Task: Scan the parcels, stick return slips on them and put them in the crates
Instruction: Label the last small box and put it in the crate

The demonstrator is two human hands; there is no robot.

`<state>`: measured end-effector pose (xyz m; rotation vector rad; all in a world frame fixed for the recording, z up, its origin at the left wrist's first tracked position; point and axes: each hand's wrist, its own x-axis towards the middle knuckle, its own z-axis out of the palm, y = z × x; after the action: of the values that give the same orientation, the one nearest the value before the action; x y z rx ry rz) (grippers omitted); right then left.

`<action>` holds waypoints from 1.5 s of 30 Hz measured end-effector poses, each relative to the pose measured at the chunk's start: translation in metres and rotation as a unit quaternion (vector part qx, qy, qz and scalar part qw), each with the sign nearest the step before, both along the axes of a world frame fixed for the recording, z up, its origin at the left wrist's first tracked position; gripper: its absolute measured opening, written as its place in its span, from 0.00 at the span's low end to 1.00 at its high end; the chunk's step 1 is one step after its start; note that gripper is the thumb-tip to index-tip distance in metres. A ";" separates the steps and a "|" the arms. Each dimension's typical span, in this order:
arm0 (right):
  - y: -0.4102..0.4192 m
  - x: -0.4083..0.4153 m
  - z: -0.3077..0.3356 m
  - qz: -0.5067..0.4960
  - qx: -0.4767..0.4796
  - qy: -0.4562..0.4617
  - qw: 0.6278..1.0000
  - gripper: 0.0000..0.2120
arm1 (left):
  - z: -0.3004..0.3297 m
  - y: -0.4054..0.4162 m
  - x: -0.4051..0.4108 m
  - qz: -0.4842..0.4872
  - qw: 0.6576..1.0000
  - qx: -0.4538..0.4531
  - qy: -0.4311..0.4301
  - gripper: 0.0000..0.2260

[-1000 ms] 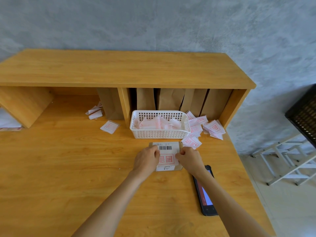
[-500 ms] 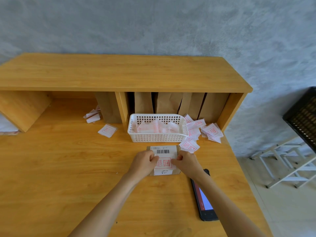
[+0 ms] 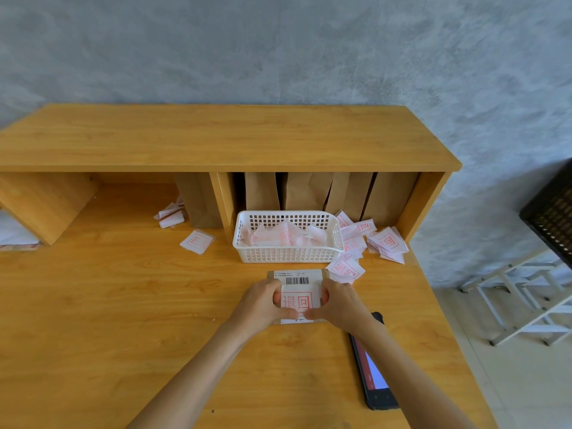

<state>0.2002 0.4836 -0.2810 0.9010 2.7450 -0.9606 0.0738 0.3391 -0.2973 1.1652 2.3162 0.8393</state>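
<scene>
A small brown parcel (image 3: 297, 275) is lying flat on the wooden desk (image 3: 93, 305), just at six o'clock of the white plastic basket (image 3: 289, 253), its barcode label showing along the far edge. A white return slip (image 3: 296, 300) with red characters is sitting on top of it. The left hand (image 3: 263, 305) is curling round the slip's nine o'clock edge, thumb lying along the near edge, while the right hand (image 3: 339, 301) is mirroring it at the three o'clock edge; the two thumbs are nearly meeting at six o'clock of the slip. Both hands are pressing and pinching the slip against the parcel, fingers bent rather than flat. The basket is holding crumpled white-and-red papers. More loose slips (image 3: 387, 241) are lying scattered at three o'clock of the basket, and one single slip (image 3: 196, 241) is lying at nine o'clock of it. A dark handheld scanner (image 3: 373, 373) with a lit screen is lying on the desk at five o'clock of the parcel, beside the right forearm. Brown paper bags (image 3: 305, 191) are standing upright in the shelf compartment behind the basket.
</scene>
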 end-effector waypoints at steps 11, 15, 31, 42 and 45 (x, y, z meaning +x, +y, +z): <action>0.002 0.003 -0.001 -0.004 -0.010 0.005 1.000 0.20 | 0.005 -0.006 -0.003 -0.037 0.999 0.009 -0.030 0.20; 0.003 0.009 0.002 0.001 -0.010 0.000 1.000 0.17 | 0.007 -0.012 -0.004 -0.052 0.998 -0.003 -0.032 0.15; -0.044 0.025 -0.039 0.103 0.313 0.015 0.944 0.54 | -0.029 -0.019 0.030 -0.081 0.949 -0.071 0.296 0.30; -0.030 0.035 -0.034 0.051 0.261 0.008 0.964 0.51 | -0.029 -0.031 0.017 -0.062 0.972 -0.077 0.213 0.37; -0.026 0.033 -0.020 0.055 0.211 0.012 0.976 0.44 | -0.022 -0.027 0.018 -0.053 0.982 -0.079 0.163 0.38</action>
<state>0.2335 0.4579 -0.3008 0.7739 3.0387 -0.3730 0.0919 0.3121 -0.3189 1.4288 2.4950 0.4424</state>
